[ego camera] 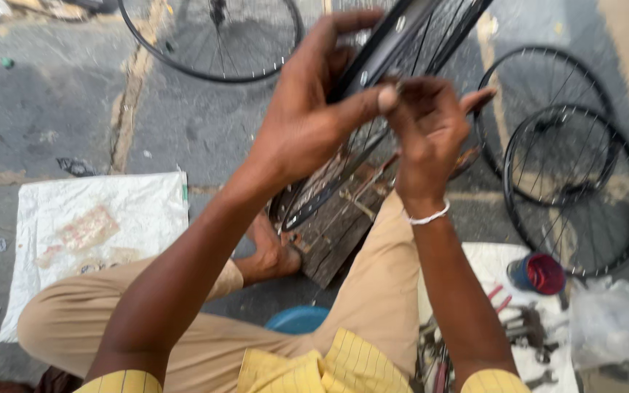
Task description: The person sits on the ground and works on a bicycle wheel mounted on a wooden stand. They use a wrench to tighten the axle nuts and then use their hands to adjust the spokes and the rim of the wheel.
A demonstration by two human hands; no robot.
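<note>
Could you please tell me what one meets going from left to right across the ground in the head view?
White woven sack → wooden block → red and blue can → clear plastic bag.

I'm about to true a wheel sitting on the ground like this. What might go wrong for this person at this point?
The left hand and right hand pinch at the rim among thin spokes, so fingers may get nicked or trapped. The wheel leans on a rough wooden block beside a bare foot; a slip might drop it there. Loose tools lie by the knee.
</note>
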